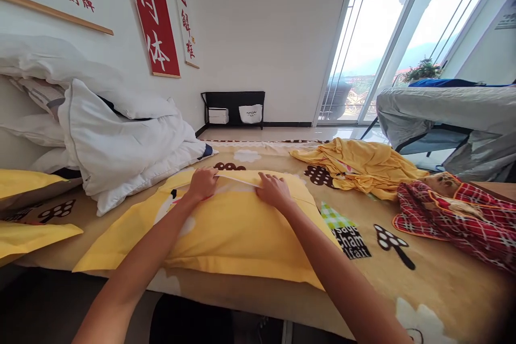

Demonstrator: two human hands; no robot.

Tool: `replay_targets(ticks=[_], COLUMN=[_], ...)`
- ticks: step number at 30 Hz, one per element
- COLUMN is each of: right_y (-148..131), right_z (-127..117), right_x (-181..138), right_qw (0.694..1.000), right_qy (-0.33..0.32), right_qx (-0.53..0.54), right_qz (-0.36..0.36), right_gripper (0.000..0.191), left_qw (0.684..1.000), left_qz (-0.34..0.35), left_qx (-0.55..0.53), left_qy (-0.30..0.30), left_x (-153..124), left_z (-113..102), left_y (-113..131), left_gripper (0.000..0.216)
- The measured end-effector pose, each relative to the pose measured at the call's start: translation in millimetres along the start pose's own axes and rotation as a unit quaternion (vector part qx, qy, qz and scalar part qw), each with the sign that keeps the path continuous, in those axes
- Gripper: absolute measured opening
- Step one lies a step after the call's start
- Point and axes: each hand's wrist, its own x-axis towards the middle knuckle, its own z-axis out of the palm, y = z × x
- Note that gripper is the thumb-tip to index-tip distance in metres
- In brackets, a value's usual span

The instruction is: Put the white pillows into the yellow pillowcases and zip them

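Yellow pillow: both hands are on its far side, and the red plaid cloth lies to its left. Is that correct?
Not quite: the head view shows the red plaid cloth to the right of the yellow pillow. The left hand and right hand are on its far side.

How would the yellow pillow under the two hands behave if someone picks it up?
The yellow pillow would probably bend rather than stay stiff, since it bulges softly. It is likely light for its size, as it looks padded. Its flat border may flop, because it spreads thin beyond the bulge on the left.
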Motion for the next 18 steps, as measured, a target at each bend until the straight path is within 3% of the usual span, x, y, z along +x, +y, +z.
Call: replay_targets(ticks=[3, 7, 10, 12, 14, 16, 18], right_y=[12.2, 32.0, 30.0, 21.7, 12.2, 5.2, 1.6], right_z=[-6.9, -17.9, -19.7, -18.4, -17.3, -18.0, -21.0], right_x=[0.3, -16.2, -35.6, -48.6, -59.7, -68.4, -75.7], right_qw=[0.998, 0.994, 0.971, 0.927, 0.877, 0.844, 0.833], right_qy=[0.051, 0.1, 0.236, 0.367, 0.459, 0.504, 0.516], right_qx=[-0.024, -0.03, 0.022, 0.066, 0.087, 0.093, 0.098], right_qz=[0.031, 0.043, 0.015, -0.047, -0.115, -0.159, -0.174], right_gripper=[0.034, 0.032, 0.027, 0.027, 0.027, 0.024, 0.02], left_qw=[0.998, 0.979, 0.936, 0.892, 0.859, 0.847, 0.873], left_qz=[0.013, 0.07, 0.104, 0.18, 0.326, 0.438, 0.424], left_qx=[-0.009, -0.027, -0.033, -0.043, -0.06, -0.085, -0.112], left_qy=[0.068, 0.19, 0.333, 0.412, 0.389, 0.29, 0.214], left_x=[-2.6, -35.9, -73.6, -97.7, -115.3, -122.2, -118.0], left_z=[-12.0, -20.5, -19.2, -16.5, -14.1, -12.6, -11.5], left_y=[1.1, 1.9, 16.1, 34.4, 56.7, 78.1, 94.7], left_gripper=[0.029, 0.026, 0.023, 0.027, 0.029, 0.031, 0.037])
